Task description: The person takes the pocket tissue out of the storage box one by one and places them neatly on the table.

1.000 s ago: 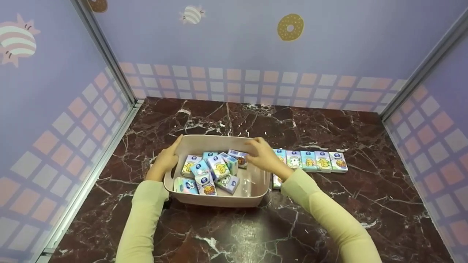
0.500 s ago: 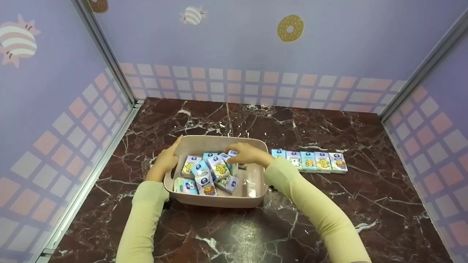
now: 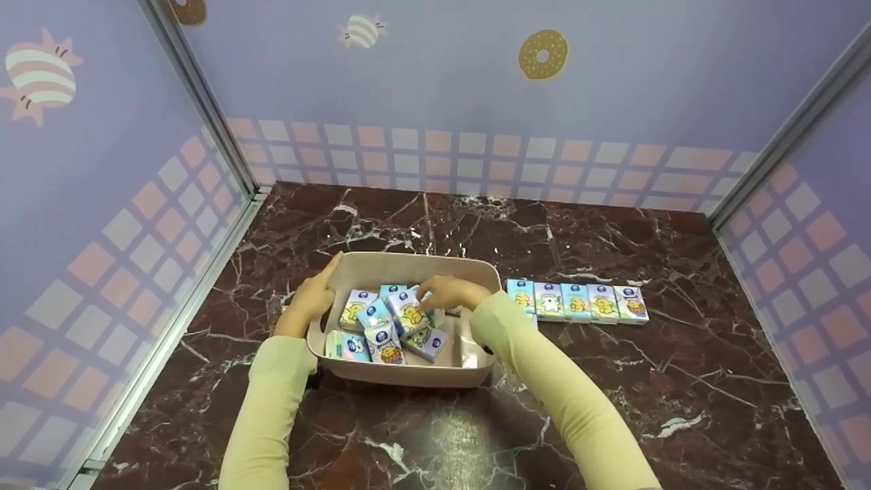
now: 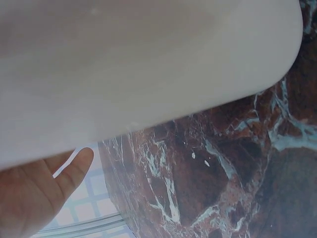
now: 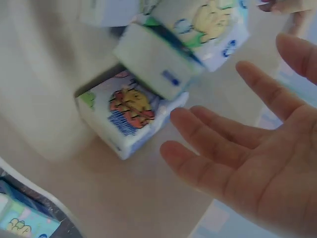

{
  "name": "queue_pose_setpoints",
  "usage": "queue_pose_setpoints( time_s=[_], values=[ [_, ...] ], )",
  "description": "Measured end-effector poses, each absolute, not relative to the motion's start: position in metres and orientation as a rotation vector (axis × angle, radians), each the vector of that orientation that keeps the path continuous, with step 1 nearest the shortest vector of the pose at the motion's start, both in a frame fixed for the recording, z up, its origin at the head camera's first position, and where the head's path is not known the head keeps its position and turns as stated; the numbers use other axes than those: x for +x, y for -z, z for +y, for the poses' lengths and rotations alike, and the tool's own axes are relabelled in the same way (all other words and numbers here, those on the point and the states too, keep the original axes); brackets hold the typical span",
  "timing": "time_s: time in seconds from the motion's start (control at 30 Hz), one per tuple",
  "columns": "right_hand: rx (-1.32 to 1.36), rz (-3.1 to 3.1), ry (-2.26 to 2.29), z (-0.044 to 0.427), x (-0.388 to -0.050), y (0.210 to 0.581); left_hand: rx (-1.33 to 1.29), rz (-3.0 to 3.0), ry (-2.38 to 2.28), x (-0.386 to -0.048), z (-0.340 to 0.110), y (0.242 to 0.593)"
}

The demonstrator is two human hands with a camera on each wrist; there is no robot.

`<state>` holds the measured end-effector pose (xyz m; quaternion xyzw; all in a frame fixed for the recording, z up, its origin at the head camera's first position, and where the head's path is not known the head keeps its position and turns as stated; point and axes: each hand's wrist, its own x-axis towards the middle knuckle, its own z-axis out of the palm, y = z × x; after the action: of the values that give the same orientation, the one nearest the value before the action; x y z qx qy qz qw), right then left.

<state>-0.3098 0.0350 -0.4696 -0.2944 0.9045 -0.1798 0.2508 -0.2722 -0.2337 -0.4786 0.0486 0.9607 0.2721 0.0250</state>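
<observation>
A beige plastic bin point(image 3: 408, 376) on the floor-like marbled surface contains several small tissue packs with cartoon prints. My left hand point(image 3: 309, 303) holds the bin's left end, its index finger straight along the back corner; most of its fingers are hidden behind the bin wall in the left wrist view. Inside the bin, my right hand point(image 3: 452, 292) hovers beside a yellow-character tissue pack point(image 3: 410, 314). In the right wrist view its fingers are spread, with nothing between them. Close to those fingertips lies a tissue pack point(image 5: 129, 109) with a red-and-yellow print.
A row of several tissue packs point(image 3: 575, 301) lies right of the bin, with another partly hidden by the right sleeve point(image 3: 503, 327). Lilac panels with a checked border point(image 3: 435, 153) enclose the back and both sides of the dark red marbled surface point(image 3: 653, 381).
My right hand has moved left and inward from the bin's right rim to over the packs. The left hand stays on the bin, and the row of packs has not moved.
</observation>
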Motion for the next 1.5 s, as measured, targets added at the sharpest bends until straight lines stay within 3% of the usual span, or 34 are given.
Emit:
queue_pose_setpoints(
  time_s=[0.13, 0.17, 0.37, 1.5],
  values=[
    [-0.937, 2.428, 0.504, 0.038, -0.350, 0.541, 0.145, 2.964, -0.838, -0.273, -0.234, 0.479],
    [-0.928, 2.409, 0.494, 0.037, -0.353, 0.544, 0.147, 2.966, -0.833, -0.274, -0.234, 0.479],
    [-0.811, 2.467, 0.471, 0.034, -0.299, 0.466, 0.149, 2.969, -0.829, -0.274, -0.235, 0.479],
    [-0.254, 2.668, 1.511, 0.078, -0.305, 0.397, 0.117, 2.939, -0.878, -0.275, -0.235, 0.480]
  ],
)
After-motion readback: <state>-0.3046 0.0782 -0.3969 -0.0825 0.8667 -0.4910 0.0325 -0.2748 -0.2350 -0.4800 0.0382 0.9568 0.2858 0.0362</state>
